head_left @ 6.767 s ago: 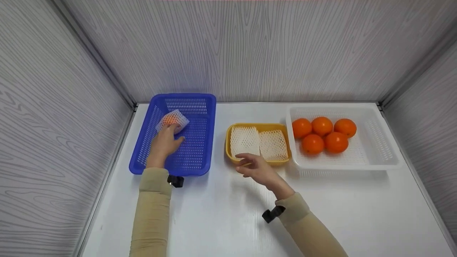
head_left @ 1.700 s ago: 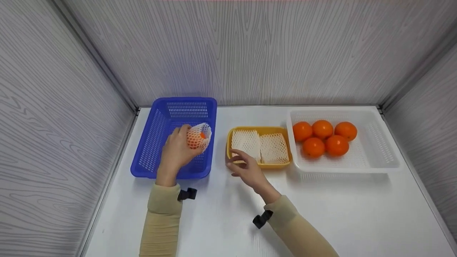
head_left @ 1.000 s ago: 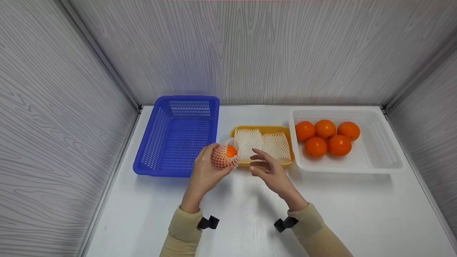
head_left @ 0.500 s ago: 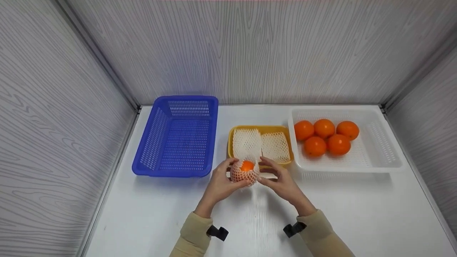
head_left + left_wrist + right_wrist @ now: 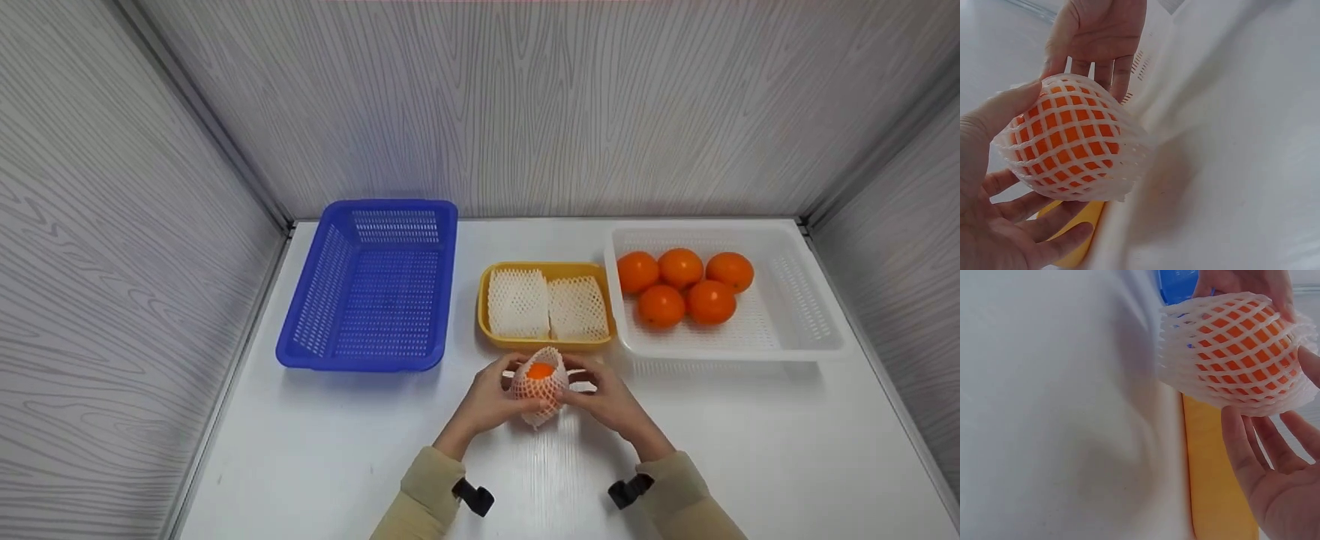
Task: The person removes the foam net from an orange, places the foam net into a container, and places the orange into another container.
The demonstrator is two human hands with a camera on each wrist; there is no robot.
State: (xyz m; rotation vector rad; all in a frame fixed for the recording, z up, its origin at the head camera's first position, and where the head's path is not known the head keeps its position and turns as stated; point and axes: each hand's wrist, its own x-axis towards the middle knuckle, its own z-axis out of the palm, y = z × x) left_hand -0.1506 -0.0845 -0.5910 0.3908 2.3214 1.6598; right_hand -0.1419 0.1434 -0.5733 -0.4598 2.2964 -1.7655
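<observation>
An orange (image 5: 540, 371) in a white foam net sleeve (image 5: 1081, 132) is held up between both hands, in front of the yellow basket (image 5: 546, 343). My left hand (image 5: 486, 403) grips it from the left, thumb on the near side and fingers curled behind. From the right, my right hand (image 5: 613, 401) pinches the sleeve between thumb and fingers. The sleeve's mesh covers the fruit's sides, and bare orange peel shows through its open top in the head view. In the right wrist view the loose end of the net (image 5: 1174, 349) sticks out past the fruit.
Two flat foam net sleeves (image 5: 519, 304) lie in the yellow basket. A white basket (image 5: 810, 352) to its right holds several bare oranges (image 5: 711, 302). At the left stands a blue basket (image 5: 390, 300) with nothing in it. Grey wood-grain panels enclose the white table.
The left hand has lifted the netted orange out of the blue basket and carried it right, toward me. The right hand has come in and now grips it too.
</observation>
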